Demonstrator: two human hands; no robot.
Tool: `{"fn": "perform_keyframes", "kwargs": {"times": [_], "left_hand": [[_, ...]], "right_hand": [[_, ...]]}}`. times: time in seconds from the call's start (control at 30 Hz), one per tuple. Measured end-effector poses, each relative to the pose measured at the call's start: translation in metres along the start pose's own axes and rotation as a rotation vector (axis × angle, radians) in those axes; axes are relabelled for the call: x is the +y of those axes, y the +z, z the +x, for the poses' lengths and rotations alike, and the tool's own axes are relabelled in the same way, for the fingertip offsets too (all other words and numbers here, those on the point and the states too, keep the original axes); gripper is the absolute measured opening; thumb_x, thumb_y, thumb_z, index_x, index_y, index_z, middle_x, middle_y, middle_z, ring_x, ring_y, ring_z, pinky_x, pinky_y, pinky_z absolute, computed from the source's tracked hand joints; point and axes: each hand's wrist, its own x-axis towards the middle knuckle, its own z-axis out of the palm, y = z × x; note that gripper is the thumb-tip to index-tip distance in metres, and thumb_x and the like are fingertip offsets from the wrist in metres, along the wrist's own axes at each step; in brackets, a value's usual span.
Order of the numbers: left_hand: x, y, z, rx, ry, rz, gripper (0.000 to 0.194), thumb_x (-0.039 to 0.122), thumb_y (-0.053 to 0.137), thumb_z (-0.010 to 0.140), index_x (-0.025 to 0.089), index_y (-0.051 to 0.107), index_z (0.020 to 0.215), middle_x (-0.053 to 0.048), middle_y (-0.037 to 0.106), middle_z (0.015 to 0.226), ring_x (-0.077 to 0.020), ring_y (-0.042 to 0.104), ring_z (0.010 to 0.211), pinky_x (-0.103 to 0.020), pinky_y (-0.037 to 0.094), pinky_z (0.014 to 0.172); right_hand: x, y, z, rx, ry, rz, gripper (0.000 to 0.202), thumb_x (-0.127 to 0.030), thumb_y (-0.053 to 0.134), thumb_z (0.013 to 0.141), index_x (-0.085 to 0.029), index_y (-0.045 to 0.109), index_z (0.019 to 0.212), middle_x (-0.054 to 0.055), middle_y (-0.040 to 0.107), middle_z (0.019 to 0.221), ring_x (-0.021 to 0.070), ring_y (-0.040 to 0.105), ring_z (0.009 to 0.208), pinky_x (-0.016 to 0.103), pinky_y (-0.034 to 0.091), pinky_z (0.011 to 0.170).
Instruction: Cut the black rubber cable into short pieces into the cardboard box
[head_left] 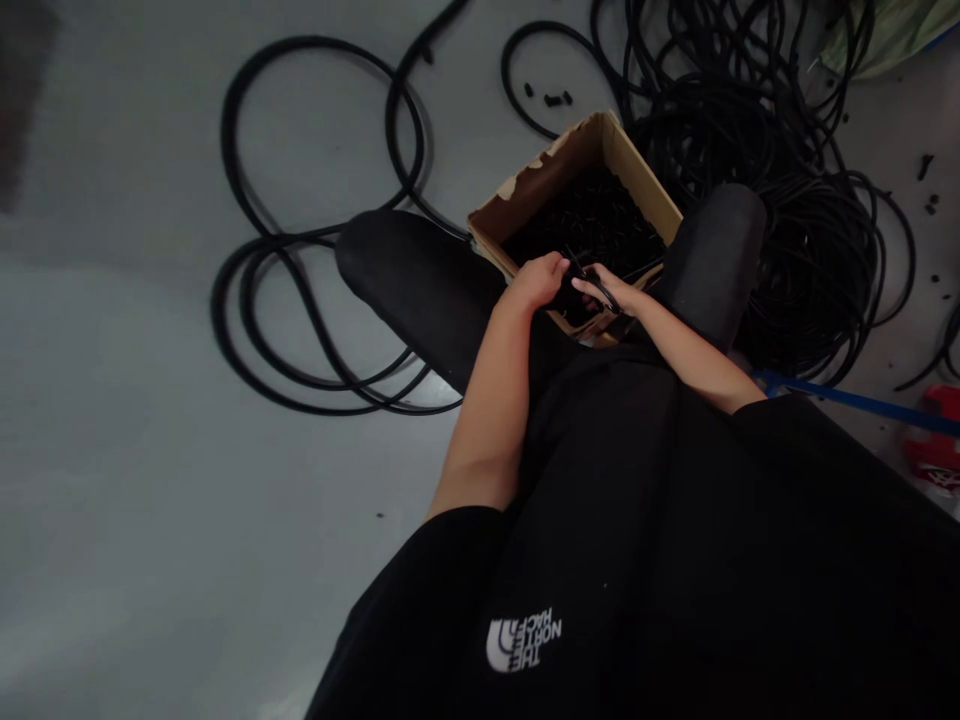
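A cardboard box point(645, 185) stands between my knees with many small black pieces point(592, 215) inside. Over its near edge, my left hand point(540, 281) is closed, thumb and fingers pressed together; what it pinches is too dark and small to name. Just to the right, my right hand point(606, 290) is wrapped round a dark tool with black handles, which looks like scissors point(611, 298). The tool's thin tip points up and left toward the fingertips of my left hand. The two hands are close together, with a narrow gap between them.
Loops of thick black hose point(322, 300) lie on the grey floor point(112, 450) at the left. A large tangled pile of black tubing point(817, 260) is at the right. Beyond it are a blue strip point(862, 402), a red object point(934, 440) and scattered black bits point(553, 100).
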Motion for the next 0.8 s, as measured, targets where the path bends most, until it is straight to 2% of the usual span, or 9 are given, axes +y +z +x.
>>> {"fn": "perform_keyframes", "kwargs": {"times": [0.1, 0.2, 0.27, 0.37, 0.47, 0.57, 0.67, 0.73, 0.8], "left_hand": [[-0.001, 0.001, 0.001, 0.017, 0.033, -0.018, 0.037, 0.037, 0.053, 0.13, 0.02, 0.086, 0.126, -0.02, 0.09, 0.125, -0.0377, 0.082, 0.129, -0.045, 0.059, 0.116], [0.002, -0.002, 0.0, 0.009, 0.027, -0.015, 0.037, 0.037, 0.053, 0.129, 0.02, 0.087, 0.127, -0.019, 0.09, 0.122, -0.0382, 0.082, 0.131, -0.045, 0.059, 0.117], [0.005, -0.006, -0.003, -0.005, 0.012, -0.001, 0.039, 0.037, 0.052, 0.129, 0.019, 0.087, 0.13, -0.021, 0.09, 0.127, -0.039, 0.082, 0.133, -0.046, 0.059, 0.118], [0.01, -0.01, -0.006, -0.015, -0.015, 0.037, 0.044, 0.035, 0.048, 0.13, 0.017, 0.088, 0.135, -0.024, 0.09, 0.137, -0.0401, 0.082, 0.136, -0.047, 0.059, 0.12], [0.01, -0.012, -0.008, -0.018, -0.027, 0.044, 0.045, 0.036, 0.047, 0.132, 0.018, 0.088, 0.139, -0.023, 0.09, 0.142, -0.0386, 0.082, 0.138, -0.046, 0.058, 0.121], [0.008, -0.01, -0.005, -0.02, -0.029, 0.039, 0.046, 0.038, 0.047, 0.132, 0.019, 0.088, 0.139, -0.022, 0.091, 0.143, -0.0385, 0.082, 0.141, -0.046, 0.059, 0.124], [0.006, -0.006, -0.001, -0.039, -0.064, 0.07, 0.049, 0.038, 0.044, 0.133, 0.018, 0.088, 0.14, -0.025, 0.089, 0.151, -0.0411, 0.081, 0.148, -0.048, 0.058, 0.129], [0.007, -0.002, 0.001, -0.046, -0.097, 0.08, 0.049, 0.038, 0.043, 0.133, 0.017, 0.086, 0.143, -0.027, 0.087, 0.156, -0.0425, 0.08, 0.152, -0.049, 0.056, 0.133], [0.009, 0.002, 0.002, -0.027, -0.112, 0.039, 0.045, 0.037, 0.047, 0.132, 0.016, 0.083, 0.15, -0.028, 0.087, 0.156, -0.0424, 0.08, 0.153, -0.05, 0.057, 0.133]], "right_hand": [[0.001, 0.003, 0.003, -0.033, -0.051, -0.033, 0.045, -0.051, 0.098, 0.118, -0.02, 0.072, 0.139, -0.005, 0.068, 0.089, 0.0138, 0.068, 0.075, 0.021, 0.061, 0.067], [0.002, 0.006, 0.004, -0.017, -0.054, -0.135, 0.023, -0.036, 0.089, 0.122, -0.022, 0.071, 0.122, -0.007, 0.064, 0.08, 0.0128, 0.063, 0.065, 0.02, 0.055, 0.061], [0.002, 0.006, 0.003, 0.023, -0.055, -0.226, 0.02, -0.029, 0.083, 0.124, -0.023, 0.068, 0.112, -0.007, 0.063, 0.076, 0.0132, 0.062, 0.061, 0.021, 0.053, 0.06], [0.002, 0.005, -0.002, 0.054, -0.108, -0.378, 0.018, -0.029, 0.076, 0.126, -0.024, 0.069, 0.11, -0.005, 0.066, 0.075, 0.0157, 0.066, 0.06, 0.023, 0.054, 0.062], [-0.001, 0.002, -0.01, 0.043, -0.163, -0.541, 0.018, -0.035, 0.068, 0.129, -0.023, 0.075, 0.118, -0.002, 0.072, 0.078, 0.0202, 0.075, 0.066, 0.027, 0.059, 0.069], [-0.006, 0.002, -0.015, 0.066, -0.201, -0.733, 0.023, -0.035, 0.064, 0.131, -0.021, 0.08, 0.123, 0.005, 0.082, 0.091, 0.0265, 0.085, 0.088, 0.031, 0.064, 0.086], [-0.008, 0.005, -0.015, 0.091, -0.213, -0.877, 0.022, -0.031, 0.065, 0.13, -0.02, 0.084, 0.125, 0.012, 0.089, 0.109, 0.0308, 0.089, 0.112, 0.034, 0.063, 0.101], [-0.006, 0.007, -0.012, 0.099, -0.204, -0.865, 0.019, -0.027, 0.067, 0.127, -0.02, 0.083, 0.121, 0.012, 0.089, 0.109, 0.0303, 0.089, 0.112, 0.033, 0.062, 0.102], [-0.004, 0.009, -0.008, 0.098, -0.171, -0.751, 0.016, -0.024, 0.068, 0.124, -0.021, 0.08, 0.113, 0.007, 0.085, 0.096, 0.0269, 0.087, 0.098, 0.031, 0.062, 0.093]]}}
